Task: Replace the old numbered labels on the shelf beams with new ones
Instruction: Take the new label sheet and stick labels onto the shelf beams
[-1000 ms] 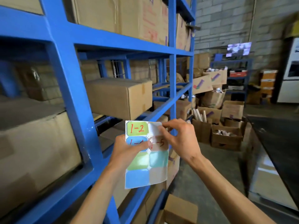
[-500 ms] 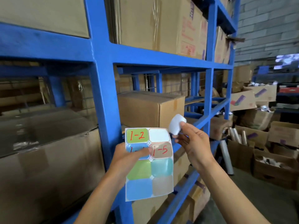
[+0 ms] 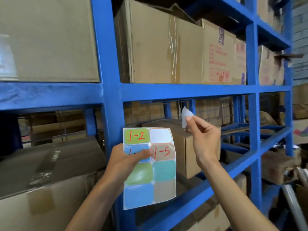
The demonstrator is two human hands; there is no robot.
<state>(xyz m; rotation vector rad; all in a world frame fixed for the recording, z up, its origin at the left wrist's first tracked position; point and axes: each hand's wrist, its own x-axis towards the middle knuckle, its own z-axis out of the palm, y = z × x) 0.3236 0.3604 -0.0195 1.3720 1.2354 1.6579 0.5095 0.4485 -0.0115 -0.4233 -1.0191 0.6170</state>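
My left hand [image 3: 128, 158] holds a sheet of coloured labels [image 3: 150, 174] in front of the blue rack, thumb over the blue label in the second row. The sheet shows "1-2" on green and "1-5" on brown in red; its top right slot is bare white. My right hand [image 3: 202, 135] pinches a peeled label [image 3: 185, 115] between thumb and fingers, its white back toward me, raised just below the blue horizontal shelf beam [image 3: 183, 91]. No old label shows on the beam here.
A blue upright post [image 3: 108, 97] stands just left of the sheet, another [image 3: 252, 97] to the right. Cardboard boxes [image 3: 160, 47] fill the shelves above and below. A brown box [image 3: 186, 147] sits behind my hands. More boxes lie at the lower right.
The view has swung up and left toward the rack. My right hand peeled a label off the sheet's top right slot and raised it toward the beam. My left hand keeps holding the sheet.
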